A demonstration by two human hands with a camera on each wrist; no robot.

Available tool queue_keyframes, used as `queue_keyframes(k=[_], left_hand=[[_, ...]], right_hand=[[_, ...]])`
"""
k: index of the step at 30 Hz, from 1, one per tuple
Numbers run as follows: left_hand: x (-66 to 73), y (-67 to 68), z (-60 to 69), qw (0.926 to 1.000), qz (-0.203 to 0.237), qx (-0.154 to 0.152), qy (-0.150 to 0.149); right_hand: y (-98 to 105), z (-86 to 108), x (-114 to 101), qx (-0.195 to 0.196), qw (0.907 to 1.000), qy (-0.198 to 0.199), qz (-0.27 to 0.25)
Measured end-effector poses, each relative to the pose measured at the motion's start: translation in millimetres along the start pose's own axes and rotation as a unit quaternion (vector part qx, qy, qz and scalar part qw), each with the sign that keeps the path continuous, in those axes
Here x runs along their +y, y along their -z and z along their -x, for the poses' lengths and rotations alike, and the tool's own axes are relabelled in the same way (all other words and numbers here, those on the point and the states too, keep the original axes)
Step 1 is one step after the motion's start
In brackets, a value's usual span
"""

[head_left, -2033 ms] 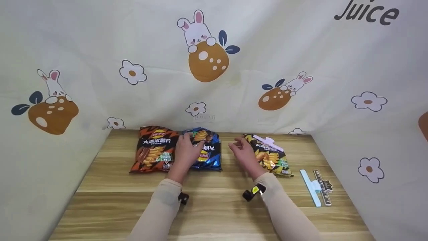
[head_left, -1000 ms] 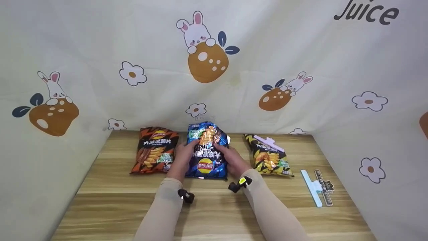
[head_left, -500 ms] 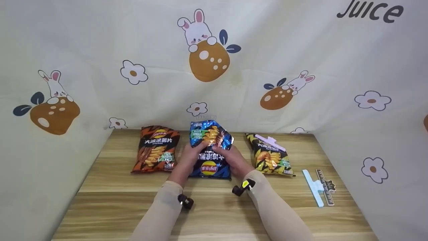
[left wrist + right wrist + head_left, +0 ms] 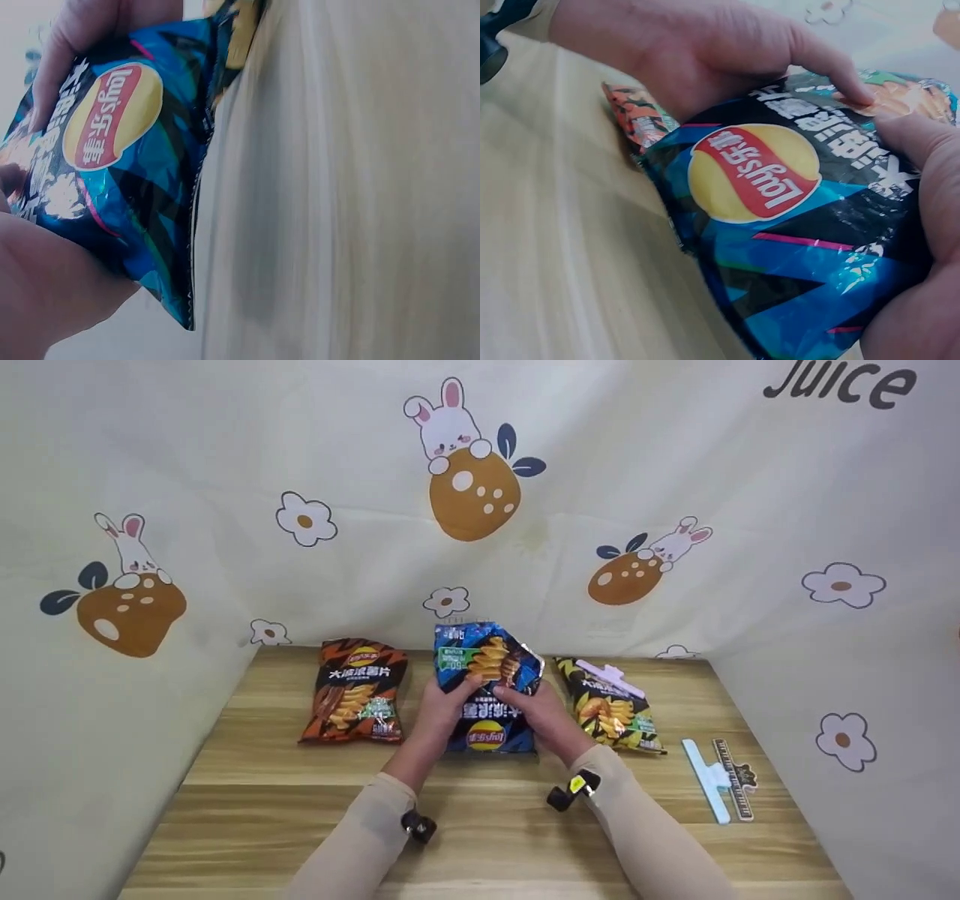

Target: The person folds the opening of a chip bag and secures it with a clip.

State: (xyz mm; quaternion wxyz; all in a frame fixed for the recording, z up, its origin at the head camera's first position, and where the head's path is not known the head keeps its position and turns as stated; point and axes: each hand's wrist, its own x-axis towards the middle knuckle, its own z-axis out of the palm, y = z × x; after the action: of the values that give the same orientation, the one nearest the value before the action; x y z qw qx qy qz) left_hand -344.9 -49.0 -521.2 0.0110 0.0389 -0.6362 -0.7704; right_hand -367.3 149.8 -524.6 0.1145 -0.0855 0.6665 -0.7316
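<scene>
A blue crisp bag [image 4: 486, 735] is being held up front and centre, pinched from both sides by the fingers [image 4: 516, 697] of the left hand [image 4: 441, 712] and right hand [image 4: 553, 718]. The thumbs [image 4: 836, 73] are laid across the printed front, their tips almost met; the rest of the grip is hidden behind. A two-sided hold seems to be chosen because a soft, slippery pouch would sag if gripped at one edge. The logo end is turned toward the wearer, upside down, and the far right corner slants away; whether folded or cut cannot be told.

Left of the fingers, an orange bag [image 4: 352, 694] is laid flat. Just right of them, a yellow bag [image 4: 609, 720] is seen, its far end crossed by a lilac clip [image 4: 611, 678], presumably so that it is kept closed. Farther right and nearer, a light-blue clip [image 4: 706, 781] and a dark-striped clip [image 4: 733, 781] are laid side by side, apparently parked out of the hands' way.

Under it all, a wood-grained table [image 4: 300, 825] is spread. Beyond the fingers, it is walled in by pale cloth [image 4: 555, 562], printed with rabbits, fruit and flowers.
</scene>
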Motion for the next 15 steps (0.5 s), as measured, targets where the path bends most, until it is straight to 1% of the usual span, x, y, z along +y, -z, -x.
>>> queue_keyframes(k=[3,7,11,15], left_hand=[[2.2,-5.6,10.0,0.9999,0.002,-0.012,-0.011],[2.9,-11.3,22.6,0.9989,0.005,-0.035,-0.03],[5.0,-16.9,32.9,0.9974,0.01,-0.05,-0.051],[8.1,-20.7,40.7,0.9963,0.01,-0.064,-0.057]], right_hand=[[5.1,11.2,-3.8,0.0,0.9998,0.019,0.011],[10.2,28.2,-8.0,-0.001,0.9996,0.023,0.013],[14.7,41.8,-11.4,-0.007,0.9994,0.029,0.014],[18.6,50.5,-14.5,-0.014,0.9989,0.042,0.018]])
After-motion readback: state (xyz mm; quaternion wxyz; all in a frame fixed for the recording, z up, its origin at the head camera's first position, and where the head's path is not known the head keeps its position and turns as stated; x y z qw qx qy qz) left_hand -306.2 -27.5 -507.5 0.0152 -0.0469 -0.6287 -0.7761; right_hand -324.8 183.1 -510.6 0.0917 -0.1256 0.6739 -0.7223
